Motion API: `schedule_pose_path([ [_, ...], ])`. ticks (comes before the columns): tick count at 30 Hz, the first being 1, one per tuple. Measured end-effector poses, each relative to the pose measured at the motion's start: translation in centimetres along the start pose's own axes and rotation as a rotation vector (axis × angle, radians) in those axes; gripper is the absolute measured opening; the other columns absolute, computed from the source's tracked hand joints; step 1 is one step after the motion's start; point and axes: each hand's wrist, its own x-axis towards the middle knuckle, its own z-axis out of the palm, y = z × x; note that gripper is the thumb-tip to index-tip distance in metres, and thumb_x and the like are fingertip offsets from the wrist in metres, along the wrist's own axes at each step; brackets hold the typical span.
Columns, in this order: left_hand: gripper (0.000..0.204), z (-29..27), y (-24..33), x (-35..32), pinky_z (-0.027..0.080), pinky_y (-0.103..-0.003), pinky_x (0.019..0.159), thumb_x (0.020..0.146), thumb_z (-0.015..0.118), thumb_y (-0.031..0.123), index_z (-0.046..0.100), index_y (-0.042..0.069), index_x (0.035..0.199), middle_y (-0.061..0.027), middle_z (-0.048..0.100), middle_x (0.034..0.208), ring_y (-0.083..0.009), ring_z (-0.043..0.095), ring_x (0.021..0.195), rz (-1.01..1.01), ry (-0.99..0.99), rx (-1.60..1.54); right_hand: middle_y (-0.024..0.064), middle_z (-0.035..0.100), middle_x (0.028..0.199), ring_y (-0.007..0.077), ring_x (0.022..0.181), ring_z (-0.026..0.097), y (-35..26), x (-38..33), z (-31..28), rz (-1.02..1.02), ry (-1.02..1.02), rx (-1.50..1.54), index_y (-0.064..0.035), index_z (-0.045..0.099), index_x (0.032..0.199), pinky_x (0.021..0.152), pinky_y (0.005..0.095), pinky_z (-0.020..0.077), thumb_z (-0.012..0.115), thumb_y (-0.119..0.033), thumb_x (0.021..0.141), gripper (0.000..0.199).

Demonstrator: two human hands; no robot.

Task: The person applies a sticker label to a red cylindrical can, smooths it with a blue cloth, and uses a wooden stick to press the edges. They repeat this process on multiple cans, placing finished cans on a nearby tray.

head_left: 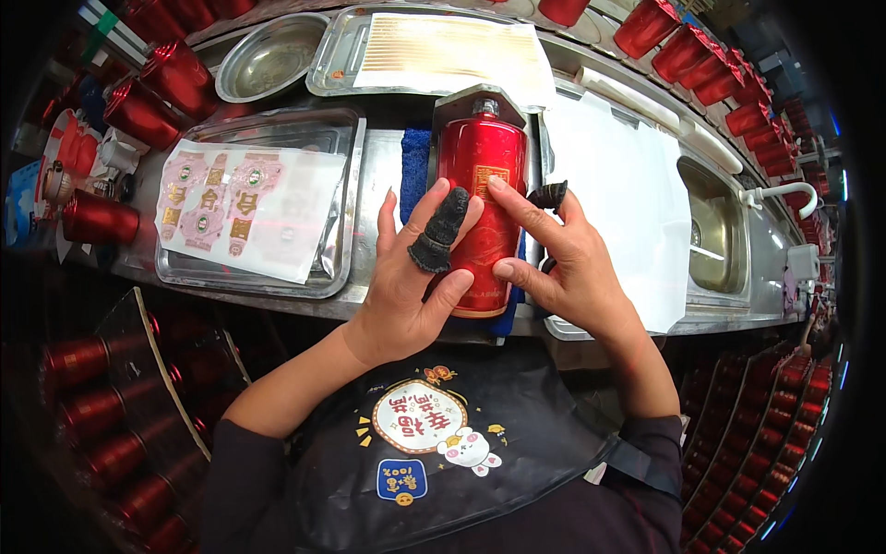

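Two trays stood along the counter (369,175): a label-sheet tray (341,138) toward its left. At the front edge, a red bottle (480,185) lay in a metal cradle. Left hand (411,277) and right hand (554,258), fingers spread, pressed flat on it, neither closed around it.

Bottling workshop: steel counter (378,175), label sheets (245,208), rows of red bottles (729,78).

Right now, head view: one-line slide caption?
Both hands, left hand and right hand, press on a red bottle lying in a metal jig, label sheets alongside.
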Motion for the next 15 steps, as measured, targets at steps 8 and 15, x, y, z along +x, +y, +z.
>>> schedule_pose_path([
  [8, 0.058, -0.1, -0.3, 0.1, 0.002, -0.061, 0.121, 0.1, 0.061, 0.018, 0.039, 0.007, 0.153, -0.0106, 0.052, 0.154, -0.0352, 0.031, 0.152, 0.007, 0.06, -0.019, 0.0063, 0.056, 0.098, 0.017, 0.08, 0.044, 1.6, 0.2, 0.3, -0.034, 0.006, 0.086, -0.0229, 0.05, 0.154, 0.064, 0.0287, 0.0408, 0.08, -0.043, 0.085, 0.078],
  [15, 0.06, -0.2, -0.4, 0.3, 0.002, -0.06, 0.121, 0.1, 0.062, 0.017, 0.037, 0.006, 0.154, -0.0104, 0.052, 0.154, -0.0354, 0.032, 0.152, 0.008, 0.027, 0.002, 0.0161, 0.059, 0.101, 0.0316, 0.091, 0.058, 1.0, -0.1, -0.2, 0.079, -0.07, 0.1, -0.0333, 0.046, 0.155, 0.081, 0.0395, 0.0495, 0.073, -0.042, 0.091, 0.07],
])
